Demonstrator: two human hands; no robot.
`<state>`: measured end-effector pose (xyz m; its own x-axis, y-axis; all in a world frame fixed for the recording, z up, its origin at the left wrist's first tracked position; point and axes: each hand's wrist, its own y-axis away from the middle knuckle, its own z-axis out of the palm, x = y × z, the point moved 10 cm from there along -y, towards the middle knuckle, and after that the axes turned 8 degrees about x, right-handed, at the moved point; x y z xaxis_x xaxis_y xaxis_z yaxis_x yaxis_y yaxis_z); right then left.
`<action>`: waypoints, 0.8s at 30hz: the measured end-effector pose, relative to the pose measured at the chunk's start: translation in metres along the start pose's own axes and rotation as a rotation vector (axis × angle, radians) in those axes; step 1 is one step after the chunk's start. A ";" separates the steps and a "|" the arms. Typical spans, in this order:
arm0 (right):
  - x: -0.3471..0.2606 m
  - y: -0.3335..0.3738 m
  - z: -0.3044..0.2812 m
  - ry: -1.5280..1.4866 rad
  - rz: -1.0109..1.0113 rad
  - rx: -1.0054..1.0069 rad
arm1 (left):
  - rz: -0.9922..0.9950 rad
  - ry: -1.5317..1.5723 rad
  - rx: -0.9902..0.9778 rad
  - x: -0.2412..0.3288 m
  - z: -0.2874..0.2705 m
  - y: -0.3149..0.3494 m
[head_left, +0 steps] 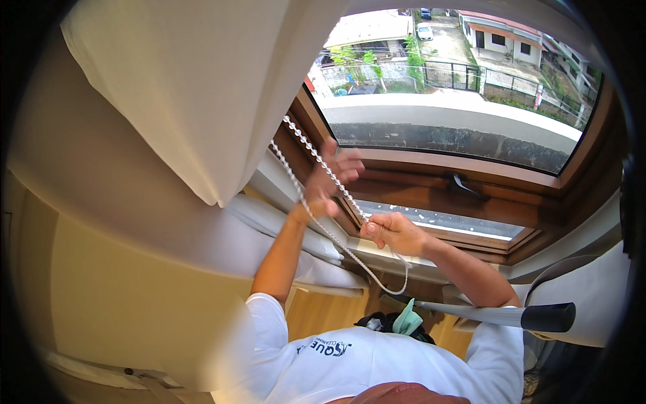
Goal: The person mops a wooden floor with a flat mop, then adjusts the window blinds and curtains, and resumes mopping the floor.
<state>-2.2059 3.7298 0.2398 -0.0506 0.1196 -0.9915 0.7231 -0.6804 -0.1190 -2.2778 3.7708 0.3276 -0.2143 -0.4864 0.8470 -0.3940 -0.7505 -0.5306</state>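
A looped bead chain [313, 152] of clear and white beads hangs from the upper left, in front of the brown window frame [417, 168]. My right hand [398, 233] is closed on one strand, pinching it between thumb and fingers. Below that hand, the slack end of the loop curves down and back up to the left. My left hand [333, 172] is raised behind the chain near the frame's lower left corner. Its fingers are apart and somewhat blurred by motion; nothing shows in them.
Pale fabric [182, 87] hangs large on the left, with bunched white curtain [289, 229] beside my left arm. A dark handle [465, 187] sits on the window frame. A grey pole [484, 315] with a black grip crosses my right arm. Below lies a green cloth [407, 318].
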 end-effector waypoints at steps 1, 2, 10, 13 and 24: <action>0.001 0.000 0.000 -0.007 -0.013 -0.008 | 0.116 0.034 0.047 0.026 -0.005 -0.014; 0.001 0.002 -0.004 0.011 -0.004 0.000 | 0.159 0.011 0.096 0.048 -0.005 -0.030; -0.006 0.010 0.013 0.086 0.028 -0.084 | 0.317 0.663 0.335 0.163 -0.041 -0.081; -0.006 0.015 0.011 0.095 -0.100 -0.005 | 0.395 0.238 0.746 0.175 -0.051 -0.055; -0.009 0.023 0.009 0.305 -0.159 0.008 | 0.183 -0.049 0.722 0.105 -0.067 -0.002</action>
<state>-2.1949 3.7060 0.2460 0.0472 0.4349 -0.8992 0.7170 -0.6416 -0.2726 -2.3592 3.7515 0.4195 -0.1738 -0.6384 0.7498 0.3325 -0.7547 -0.5655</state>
